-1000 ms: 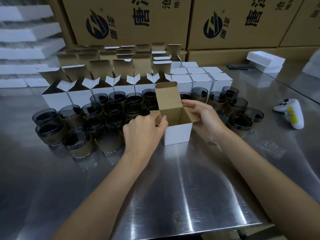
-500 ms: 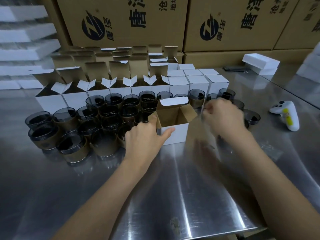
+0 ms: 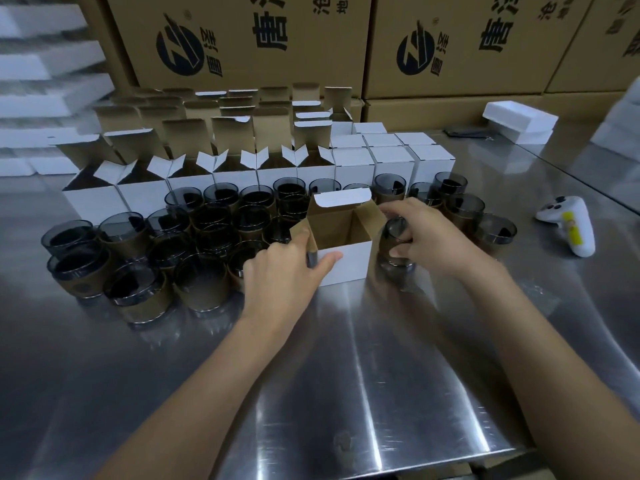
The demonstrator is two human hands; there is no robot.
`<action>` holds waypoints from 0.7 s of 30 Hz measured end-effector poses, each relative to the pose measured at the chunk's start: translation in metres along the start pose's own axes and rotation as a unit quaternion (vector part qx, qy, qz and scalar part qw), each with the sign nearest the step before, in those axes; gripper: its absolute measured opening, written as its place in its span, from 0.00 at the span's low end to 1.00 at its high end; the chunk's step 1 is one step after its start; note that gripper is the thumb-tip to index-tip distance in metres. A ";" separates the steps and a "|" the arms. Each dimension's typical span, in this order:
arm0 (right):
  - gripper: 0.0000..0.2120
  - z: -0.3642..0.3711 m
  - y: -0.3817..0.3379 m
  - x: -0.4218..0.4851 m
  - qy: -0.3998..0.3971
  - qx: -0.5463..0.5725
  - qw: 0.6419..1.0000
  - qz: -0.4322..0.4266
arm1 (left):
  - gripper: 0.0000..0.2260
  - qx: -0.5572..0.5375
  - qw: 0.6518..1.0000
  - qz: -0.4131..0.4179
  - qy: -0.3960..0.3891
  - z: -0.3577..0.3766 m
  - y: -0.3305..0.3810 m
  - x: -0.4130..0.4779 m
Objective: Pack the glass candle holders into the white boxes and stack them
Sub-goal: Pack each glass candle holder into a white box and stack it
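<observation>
Head view, left hand (image 3: 280,271) gripping open box (image 3: 346,263), right hand (image 3: 436,237) clasping candle holder (image 3: 393,233) beside it, crowded holders (image 3: 207,223) behind, controller (image 3: 571,223) right.

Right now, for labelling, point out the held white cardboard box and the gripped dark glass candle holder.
white cardboard box (image 3: 353,265), head view, front wall.
dark glass candle holder (image 3: 394,264), head view, base.

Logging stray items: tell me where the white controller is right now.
In the head view, the white controller lies on the steel table at the far right, just right of the outermost candle holder and apart from the right hand.
</observation>
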State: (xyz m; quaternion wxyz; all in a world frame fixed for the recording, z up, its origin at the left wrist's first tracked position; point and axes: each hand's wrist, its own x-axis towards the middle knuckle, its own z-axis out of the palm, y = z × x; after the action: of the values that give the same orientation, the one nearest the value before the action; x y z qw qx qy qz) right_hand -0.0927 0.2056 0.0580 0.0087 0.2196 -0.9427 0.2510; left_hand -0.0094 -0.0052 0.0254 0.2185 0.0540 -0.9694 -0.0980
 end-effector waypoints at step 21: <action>0.32 -0.020 0.023 -0.004 -0.006 0.050 0.998 0.043 | 0.29 -0.002 1.000 0.006 -0.003 0.002 -0.002 0.001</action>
State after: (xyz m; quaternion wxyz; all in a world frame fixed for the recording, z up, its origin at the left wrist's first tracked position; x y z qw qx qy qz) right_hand -0.1010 0.2348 0.0639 -0.0184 0.1808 -0.9374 0.2970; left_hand -0.0107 -0.0066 0.0240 0.2160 0.0473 -0.9702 -0.0989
